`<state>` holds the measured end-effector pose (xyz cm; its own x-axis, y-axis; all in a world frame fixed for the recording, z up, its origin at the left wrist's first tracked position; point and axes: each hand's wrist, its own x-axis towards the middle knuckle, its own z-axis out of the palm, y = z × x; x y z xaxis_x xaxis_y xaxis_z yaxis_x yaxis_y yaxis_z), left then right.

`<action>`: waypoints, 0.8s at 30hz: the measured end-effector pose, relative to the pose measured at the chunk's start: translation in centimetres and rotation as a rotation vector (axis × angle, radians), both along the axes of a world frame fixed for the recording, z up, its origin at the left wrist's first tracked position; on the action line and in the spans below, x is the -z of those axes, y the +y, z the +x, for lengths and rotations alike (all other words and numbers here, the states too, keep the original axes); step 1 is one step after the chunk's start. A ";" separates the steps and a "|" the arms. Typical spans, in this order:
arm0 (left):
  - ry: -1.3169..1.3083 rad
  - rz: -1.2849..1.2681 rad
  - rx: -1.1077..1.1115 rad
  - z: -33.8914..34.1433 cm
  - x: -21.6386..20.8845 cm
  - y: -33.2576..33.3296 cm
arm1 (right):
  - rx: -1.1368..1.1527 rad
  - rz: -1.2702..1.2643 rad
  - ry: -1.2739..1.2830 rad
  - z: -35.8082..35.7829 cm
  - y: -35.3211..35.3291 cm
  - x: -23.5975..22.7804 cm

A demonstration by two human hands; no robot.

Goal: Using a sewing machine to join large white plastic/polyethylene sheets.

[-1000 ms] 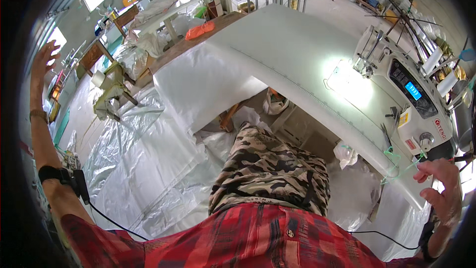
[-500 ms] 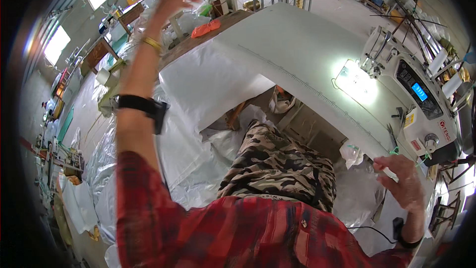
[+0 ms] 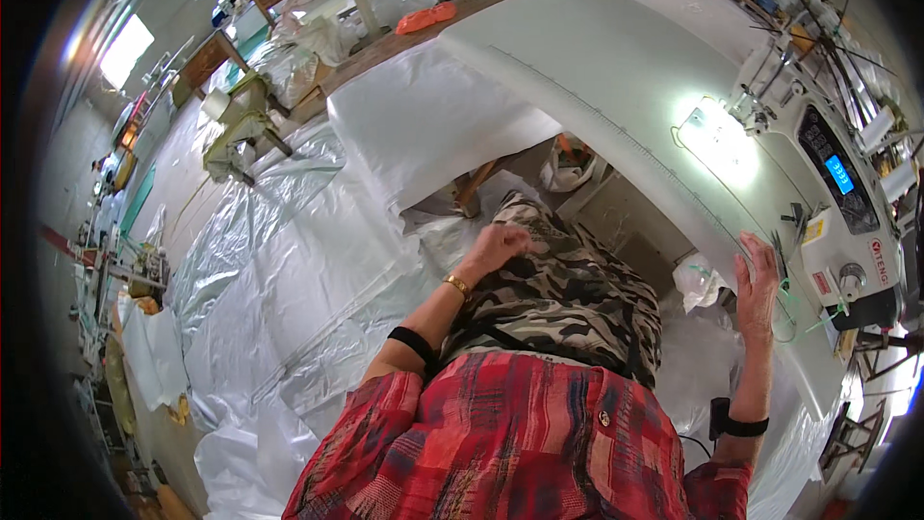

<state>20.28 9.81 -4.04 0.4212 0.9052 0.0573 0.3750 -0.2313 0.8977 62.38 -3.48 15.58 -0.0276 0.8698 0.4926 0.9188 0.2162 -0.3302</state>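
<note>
My left hand (image 3: pixel 499 248) is over the camouflage trousers (image 3: pixel 568 294) on my lap, fingers loosely bent, with nothing visible in it. At the right, my right hand (image 3: pixel 758 279) is raised at the table's near edge, fingers stretched upward and nothing seen in them. Beside it are dark thread snips (image 3: pixel 779 248) and loose green thread (image 3: pixel 791 313). The white sewing machine (image 3: pixel 818 169) stands just beyond that hand, its lamp lighting the needle area. White sheet material (image 3: pixel 423 125) spreads from the tabletop's left side.
A pale tabletop (image 3: pixel 597 58) with a ruler line stretches away from me. Clear plastic sheeting (image 3: pixel 279 279) covers the area to the left. A crumpled white bag (image 3: pixel 699 281) hangs at the table edge. An orange-red bundle (image 3: pixel 425 18) lies on a wooden board at the back.
My left hand has dropped from high above the white sheet at the far left to my lap. My right hand has moved up and slightly left, beside the table edge. The view has shifted.
</note>
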 end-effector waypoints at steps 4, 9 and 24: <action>-0.236 -0.150 -0.244 -5.9 1.2 3.8 | 0.044 0.034 -0.044 0.5 2.0 2.1; 0.222 0.020 -0.499 -11.7 -1.7 7.9 | 0.096 0.081 -0.034 1.2 2.9 2.5; 1.143 0.206 -0.289 -16.6 2.4 18.2 | 0.223 0.017 0.051 0.4 4.1 2.5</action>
